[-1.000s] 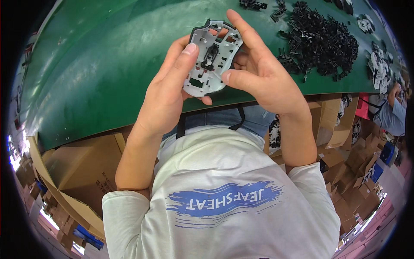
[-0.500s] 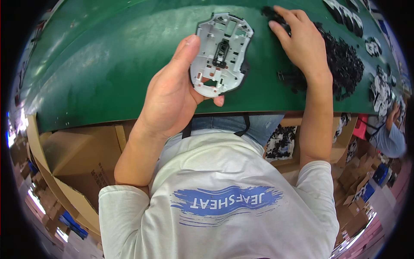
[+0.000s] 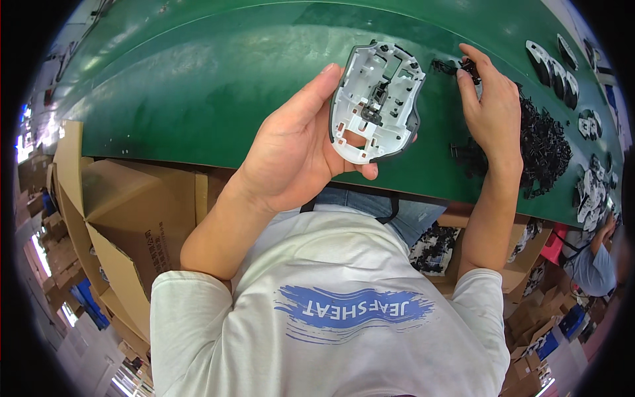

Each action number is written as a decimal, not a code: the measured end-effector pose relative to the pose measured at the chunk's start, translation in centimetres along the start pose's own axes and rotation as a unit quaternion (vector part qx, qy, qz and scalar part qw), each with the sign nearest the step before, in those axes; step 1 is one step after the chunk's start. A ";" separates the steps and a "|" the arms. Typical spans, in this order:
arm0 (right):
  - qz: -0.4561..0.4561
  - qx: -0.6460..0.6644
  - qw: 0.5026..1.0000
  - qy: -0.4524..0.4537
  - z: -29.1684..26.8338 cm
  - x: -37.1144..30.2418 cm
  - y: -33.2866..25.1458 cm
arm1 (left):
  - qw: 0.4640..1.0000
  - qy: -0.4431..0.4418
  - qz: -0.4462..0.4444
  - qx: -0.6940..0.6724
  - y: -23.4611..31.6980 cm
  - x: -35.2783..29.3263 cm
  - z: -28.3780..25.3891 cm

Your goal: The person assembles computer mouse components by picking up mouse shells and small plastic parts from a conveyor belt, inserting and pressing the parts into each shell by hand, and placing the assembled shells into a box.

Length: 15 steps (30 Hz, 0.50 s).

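Observation:
My left hand [image 3: 288, 142] grips a mouse shell [image 3: 401, 122] over the table, its hollow inside facing up. White plastic with cut-outs lines the shell, and darker plastic edges it. A narrow black part [image 3: 374, 106] sits along its middle. To the right, my right hand [image 3: 495, 109] is closed, thumb and index finger pinching a small black plastic part [image 3: 470, 68]. More black pieces [image 3: 444, 66] lie just left of those fingertips. Beside the right wrist spreads a large pile of small black plastic parts [image 3: 548, 142]; my forearm hides some of it.
The green table [image 3: 198, 99] spans the front. White-and-black shells [image 3: 555, 76] and white parts [image 3: 589, 192] lie at its right. An open cardboard box [image 3: 142, 212] stands below its left edge; a box of black parts [image 3: 435, 248] is below right. Another person [image 3: 591, 264] sits far right.
The view has shifted, so the table appears lower. My left hand has brought the mouse shell rightward, closer to the right hand. The right hand's fingers remain at the small black parts.

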State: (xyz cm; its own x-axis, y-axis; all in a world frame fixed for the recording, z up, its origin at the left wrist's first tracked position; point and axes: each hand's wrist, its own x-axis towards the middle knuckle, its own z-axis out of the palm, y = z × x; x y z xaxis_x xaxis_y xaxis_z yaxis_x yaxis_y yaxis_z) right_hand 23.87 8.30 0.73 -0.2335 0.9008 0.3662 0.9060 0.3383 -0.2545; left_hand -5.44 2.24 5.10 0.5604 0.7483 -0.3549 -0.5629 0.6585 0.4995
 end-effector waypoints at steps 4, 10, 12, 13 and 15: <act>0.020 0.039 0.999 0.016 -0.3 0.2 -0.8 | 0.993 -0.047 -0.017 -0.108 0.4 0.0 0.0; -0.007 0.059 0.997 -0.038 -0.5 -0.1 -3.0 | 0.978 -0.106 -0.012 -0.177 1.0 -1.6 -0.7; -0.052 0.069 0.996 -0.037 -0.4 -0.6 -3.1 | 0.995 -0.069 0.043 -0.058 1.0 -3.6 -0.5; -0.088 0.066 0.993 -0.031 0.0 -0.7 -3.3 | 0.994 -0.037 0.082 0.062 1.4 -5.0 -0.5; -0.070 0.095 0.990 -0.074 0.0 -1.2 -3.2 | 0.975 0.008 0.161 0.155 2.1 -8.9 -0.1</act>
State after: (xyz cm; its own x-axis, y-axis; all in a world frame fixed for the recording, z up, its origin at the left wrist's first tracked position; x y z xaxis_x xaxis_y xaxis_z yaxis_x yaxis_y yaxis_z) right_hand 21.25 6.17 1.16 -0.4142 0.8667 0.2779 0.7813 0.4952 -0.3799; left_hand -11.66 -3.03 9.16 0.3742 0.9148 -0.1520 -0.4965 0.3360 0.8004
